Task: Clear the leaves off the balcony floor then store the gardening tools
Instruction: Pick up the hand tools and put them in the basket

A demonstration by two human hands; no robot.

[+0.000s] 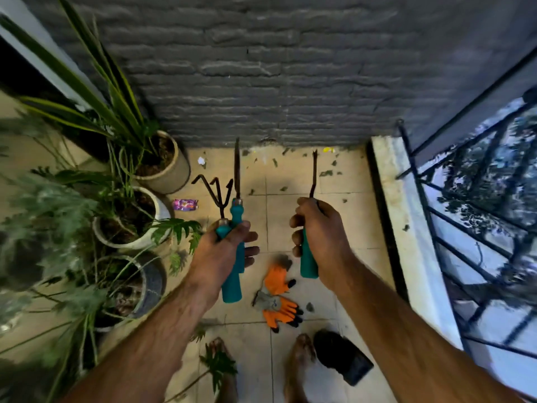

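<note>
My left hand (223, 251) grips two teal-handled garden tools together: a three-pronged hand rake (216, 193) and a narrow dark blade tool (237, 170), both pointing up and away from me. My right hand (316, 237) grips a third teal-handled tool, a thin forked weeder (313, 173), also upright. Small green leaf scraps (325, 173) lie scattered on the beige tiled floor (290, 207) near the grey brick wall. A pair of orange and grey gloves (279, 298) lies on the tiles below my hands.
Potted plants (162, 167) crowd the left side. A white ledge (406, 216) with a black metal railing (465, 222) runs along the right. A purple wrapper (185, 204) lies by the pots. A dark pot (343, 356) lies tipped beside my bare feet (299, 362).
</note>
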